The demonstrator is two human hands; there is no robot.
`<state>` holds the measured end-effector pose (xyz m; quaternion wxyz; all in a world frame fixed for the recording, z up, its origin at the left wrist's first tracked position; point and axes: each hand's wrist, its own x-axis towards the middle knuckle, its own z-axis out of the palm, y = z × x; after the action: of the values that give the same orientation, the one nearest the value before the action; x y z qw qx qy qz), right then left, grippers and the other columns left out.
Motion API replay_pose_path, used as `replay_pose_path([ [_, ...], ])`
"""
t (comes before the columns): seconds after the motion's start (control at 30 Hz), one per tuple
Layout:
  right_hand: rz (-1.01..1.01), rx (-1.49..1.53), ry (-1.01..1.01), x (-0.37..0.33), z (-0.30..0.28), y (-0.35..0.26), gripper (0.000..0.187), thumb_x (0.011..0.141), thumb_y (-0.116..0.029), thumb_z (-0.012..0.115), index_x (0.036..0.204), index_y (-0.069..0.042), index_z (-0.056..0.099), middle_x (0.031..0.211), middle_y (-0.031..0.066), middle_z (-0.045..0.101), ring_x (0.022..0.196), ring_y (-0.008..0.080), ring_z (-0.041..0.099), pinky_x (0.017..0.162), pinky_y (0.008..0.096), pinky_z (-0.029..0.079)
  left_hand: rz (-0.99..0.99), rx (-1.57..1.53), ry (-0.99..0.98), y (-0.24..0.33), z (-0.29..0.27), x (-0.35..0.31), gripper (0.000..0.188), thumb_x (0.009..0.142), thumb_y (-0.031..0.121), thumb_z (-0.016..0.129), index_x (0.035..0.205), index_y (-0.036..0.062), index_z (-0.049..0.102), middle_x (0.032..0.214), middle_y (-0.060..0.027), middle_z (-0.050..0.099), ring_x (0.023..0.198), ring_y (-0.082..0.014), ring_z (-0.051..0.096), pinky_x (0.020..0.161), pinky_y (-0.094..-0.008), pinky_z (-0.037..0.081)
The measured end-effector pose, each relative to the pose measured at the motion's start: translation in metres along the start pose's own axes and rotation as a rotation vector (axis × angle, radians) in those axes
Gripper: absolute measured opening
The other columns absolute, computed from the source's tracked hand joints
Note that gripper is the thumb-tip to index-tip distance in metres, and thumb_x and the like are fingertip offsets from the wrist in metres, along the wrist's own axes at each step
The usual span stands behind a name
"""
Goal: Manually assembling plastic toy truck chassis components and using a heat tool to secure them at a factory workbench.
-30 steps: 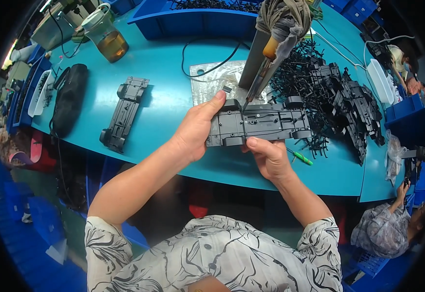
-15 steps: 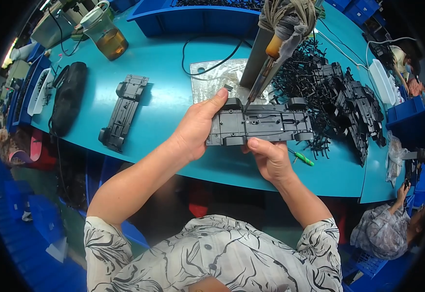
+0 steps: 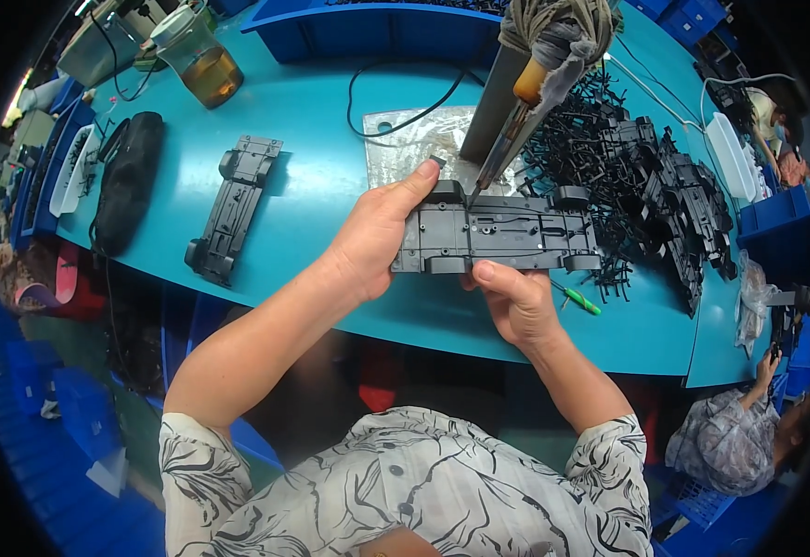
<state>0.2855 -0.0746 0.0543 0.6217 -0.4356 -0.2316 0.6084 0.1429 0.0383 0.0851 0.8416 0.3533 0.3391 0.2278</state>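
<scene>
A black plastic toy car chassis (image 3: pixel 507 243) lies level between my two hands, just above the near part of the table. My left hand (image 3: pixel 372 232) grips its left end, the thumb stretched along the far corner beside a small black piece (image 3: pixel 437 161). Fingers of my right hand (image 3: pixel 518 306) go under the near edge, with the thumb against that edge. From above, a soldering iron (image 3: pixel 502 153) with an orange-yellow handle slants down; its thin tip meets the chassis's far edge near the left wheel arch, though exact contact is hard to see. A second chassis (image 3: pixel 238 204) rests to the left.
The iron is fixed to an upright metal bar (image 3: pixel 486 107) by a grey metal plate (image 3: pixel 400 153). Small black parts (image 3: pixel 572 125) and stacked chassis (image 3: pixel 679 200) heap at right. A green screwdriver (image 3: pixel 581 302), black pouch (image 3: pixel 128 181), jug (image 3: pixel 210 79) and blue bin (image 3: pixel 368 39) are around.
Very little: the view has shifted slightly, and the chassis stays at the iron's tip with both hands holding it in nearly the same grip.
</scene>
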Motion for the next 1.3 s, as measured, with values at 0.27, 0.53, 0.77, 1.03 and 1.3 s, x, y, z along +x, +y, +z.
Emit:
replay_pose_path([
  [0.27, 0.005, 0.005, -0.005, 0.001, 0.0, 0.0, 0.048, 0.071, -0.009, 0.069, 0.115, -0.003, 0.05, 0.094, 0.0064, 0.059, 0.082, 0.0174, 0.057, 0.068, 0.0312, 0.046, 0.018, -0.043, 0.052, 0.001, 0.002, 0.001, 0.044, 0.093, 0.039, 0.052, 0.108, -0.0025, 0.058, 0.098, -0.0133, 0.065, 0.084, -0.0197, 0.067, 0.072, -0.0323, 0.056],
  [0.53, 0.011, 0.018, -0.01, 0.001, -0.001, 0.001, 0.046, 0.071, -0.008, 0.069, 0.114, -0.004, 0.051, 0.095, 0.0061, 0.06, 0.083, 0.0169, 0.056, 0.069, 0.0316, 0.046, 0.041, -0.027, 0.016, 0.004, 0.004, 0.0, 0.043, 0.094, 0.036, 0.051, 0.109, -0.0042, 0.057, 0.1, -0.0146, 0.064, 0.088, -0.02, 0.066, 0.074, -0.0325, 0.055],
  [0.77, 0.005, 0.016, -0.01, 0.001, -0.003, 0.003, 0.043, 0.073, -0.008, 0.068, 0.112, -0.003, 0.053, 0.094, 0.0065, 0.062, 0.083, 0.0174, 0.058, 0.069, 0.0317, 0.046, 0.033, -0.026, 0.023, 0.004, 0.001, 0.001, 0.045, 0.094, 0.036, 0.051, 0.11, -0.0057, 0.057, 0.1, -0.0144, 0.064, 0.087, -0.0197, 0.065, 0.075, -0.0324, 0.055],
  [1.03, 0.019, 0.021, 0.014, 0.002, -0.002, 0.006, 0.037, 0.075, -0.007, 0.067, 0.109, -0.001, 0.056, 0.093, 0.0074, 0.063, 0.081, 0.018, 0.059, 0.07, 0.0321, 0.047, 0.016, -0.021, 0.029, 0.0, -0.004, 0.003, 0.043, 0.094, 0.035, 0.051, 0.108, -0.0044, 0.057, 0.1, -0.0135, 0.064, 0.086, -0.0192, 0.065, 0.076, -0.0321, 0.055],
  [1.3, 0.051, -0.043, 0.011, 0.003, 0.0, 0.003, 0.035, 0.076, -0.008, 0.069, 0.107, -0.001, 0.055, 0.09, 0.0088, 0.062, 0.078, 0.019, 0.059, 0.07, 0.0337, 0.048, 0.022, -0.048, 0.064, -0.002, -0.008, 0.008, 0.042, 0.094, 0.035, 0.052, 0.108, -0.0041, 0.057, 0.099, -0.014, 0.064, 0.085, -0.0197, 0.066, 0.075, -0.0324, 0.055],
])
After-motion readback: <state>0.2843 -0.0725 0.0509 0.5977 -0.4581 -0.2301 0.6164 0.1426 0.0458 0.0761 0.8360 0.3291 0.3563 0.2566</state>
